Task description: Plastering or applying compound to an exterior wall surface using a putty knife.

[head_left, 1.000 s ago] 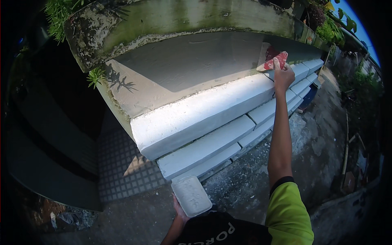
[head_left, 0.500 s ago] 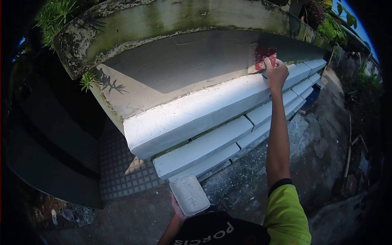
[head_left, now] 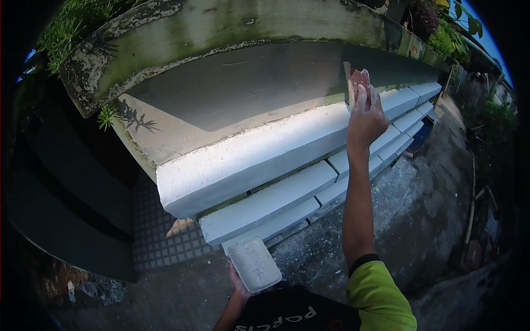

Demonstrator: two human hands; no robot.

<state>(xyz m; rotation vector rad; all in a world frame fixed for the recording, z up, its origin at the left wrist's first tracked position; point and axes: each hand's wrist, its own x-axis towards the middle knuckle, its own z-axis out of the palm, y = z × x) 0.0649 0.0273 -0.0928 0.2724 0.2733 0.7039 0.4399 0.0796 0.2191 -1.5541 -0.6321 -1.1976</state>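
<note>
My right hand (head_left: 367,110) is closed on a red scraper (head_left: 360,80) with a pale, smeared blade edge. I hold it tilted against the grey plastered wall face (head_left: 248,83), just above the white ledge (head_left: 265,140). Low in the view, my left hand (head_left: 238,282) grips a shallow rectangular tray (head_left: 255,265) from its left side and beneath. White paste lies inside the tray; most of the left fingers are hidden under it.
White stepped blocks (head_left: 270,207) run below the ledge. Overhead juts a mossy, weathered concrete rim (head_left: 248,25) with plants. A small green plant (head_left: 107,116) grows at the wall's left corner. Tiled floor (head_left: 165,237) lies lower left, and a blue container (head_left: 422,135) stands right.
My right hand has turned the scraper from nearly flat to edge-on against the wall. The whole view has shifted slightly; the tray stays in my left hand.
</note>
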